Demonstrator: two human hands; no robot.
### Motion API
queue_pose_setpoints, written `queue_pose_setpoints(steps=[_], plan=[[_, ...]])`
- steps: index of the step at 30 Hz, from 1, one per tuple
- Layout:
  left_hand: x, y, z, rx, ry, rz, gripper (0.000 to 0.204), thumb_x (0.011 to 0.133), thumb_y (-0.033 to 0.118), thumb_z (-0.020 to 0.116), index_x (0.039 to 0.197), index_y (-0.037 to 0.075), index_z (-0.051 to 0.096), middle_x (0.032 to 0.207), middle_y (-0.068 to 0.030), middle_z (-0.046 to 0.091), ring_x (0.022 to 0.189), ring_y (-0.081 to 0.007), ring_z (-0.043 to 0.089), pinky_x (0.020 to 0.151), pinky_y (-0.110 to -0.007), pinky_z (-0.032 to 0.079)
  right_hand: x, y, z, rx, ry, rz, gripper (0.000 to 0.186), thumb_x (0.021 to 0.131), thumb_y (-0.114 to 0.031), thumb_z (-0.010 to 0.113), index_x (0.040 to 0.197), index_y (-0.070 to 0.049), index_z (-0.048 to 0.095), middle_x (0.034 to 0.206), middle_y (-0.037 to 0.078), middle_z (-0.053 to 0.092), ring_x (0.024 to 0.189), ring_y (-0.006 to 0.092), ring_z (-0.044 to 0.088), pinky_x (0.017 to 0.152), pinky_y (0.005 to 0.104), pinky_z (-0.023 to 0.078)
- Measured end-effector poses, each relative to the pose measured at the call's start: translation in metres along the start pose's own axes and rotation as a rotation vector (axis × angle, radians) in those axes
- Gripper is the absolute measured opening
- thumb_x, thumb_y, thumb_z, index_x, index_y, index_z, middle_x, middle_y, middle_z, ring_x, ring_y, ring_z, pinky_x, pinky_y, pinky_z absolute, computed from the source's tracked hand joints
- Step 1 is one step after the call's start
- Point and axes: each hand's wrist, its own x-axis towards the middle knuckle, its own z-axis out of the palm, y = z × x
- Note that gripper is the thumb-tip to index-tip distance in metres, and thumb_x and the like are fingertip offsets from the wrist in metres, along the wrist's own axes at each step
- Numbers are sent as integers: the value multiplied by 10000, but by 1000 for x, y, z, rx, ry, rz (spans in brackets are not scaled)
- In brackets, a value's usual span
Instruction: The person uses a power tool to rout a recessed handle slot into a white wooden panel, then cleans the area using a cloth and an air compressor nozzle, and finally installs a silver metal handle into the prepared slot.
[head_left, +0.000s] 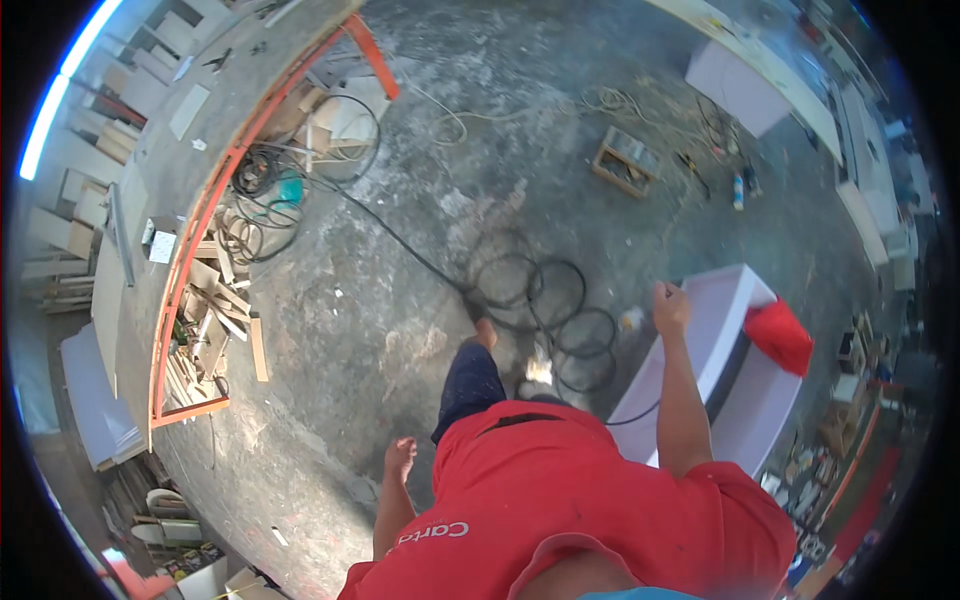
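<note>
My left hand (402,458) hangs low at my left side over the concrete floor. Its fingers are loosely curled, with nothing visible in them. My right hand (671,308) is stretched forward beside the upper left edge of a pale lilac-white cabinet box (702,318). The fingers of that hand are closed; whatever they may hold is too small or hidden to tell. A red cloth (780,338) drapes over the right side of the box. In front of my feet lies a coiled black hose (585,333), and a thin dark cord (636,416) crosses the box's near left side.
To the left, a large worktable (165,150) with an orange frame has wood offcuts (215,305) and coiled cables (262,215) under it. Ahead are a wooden crate (626,161), a blue spray can (738,191) and another pale panel box (735,88). Cluttered shelves line the right.
</note>
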Motion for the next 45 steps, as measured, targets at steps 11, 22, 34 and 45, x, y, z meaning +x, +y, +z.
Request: queue_pose_setpoints(steps=[11, 22, 34, 45], plan=[[203, 297, 45, 450, -234, 11, 397, 967, 480, 663, 1155, 151, 783, 1002, -84, 779, 925, -227, 724, 781, -428, 552, 215, -203, 49, -185, -23, -131, 454, 941, -431, 588, 960, -11, 760, 917, 269, 715, 870, 483, 682, 783, 552, 515], [358, 849, 57, 473, 164, 635, 276, 949, 300, 700, 1118, 89, 751, 1014, -143, 768, 944, -261, 730, 847, -384, 546, 453, -310, 133, -107, -79, -16, 509, 954, -461, 554, 916, 10, 744, 915, 284, 704, 858, 499, 673, 777, 570, 493], [433, 1208, -21, 90, 556, 639, 438, 964, 275, 682, 1311, 12, 634, 1110, -87, 728, 976, -190, 678, 863, -336, 528, 775, -530, 192, -92, -303, -179, 549, 998, -469, 540, 899, 33, 741, 856, 305, 686, 819, 494, 674, 750, 569, 485], [744, 1538, -256, 413, 827, 648, 581, 957, 419, 662, 1379, 21, 633, 1248, -201, 714, 1163, -354, 679, 974, -460, 521, 782, -776, 232, -284, -156, -59, 526, 1013, -480, 547, 1065, 2, 752, 1022, 272, 724, 966, 477, 684, 830, 541, 519]])
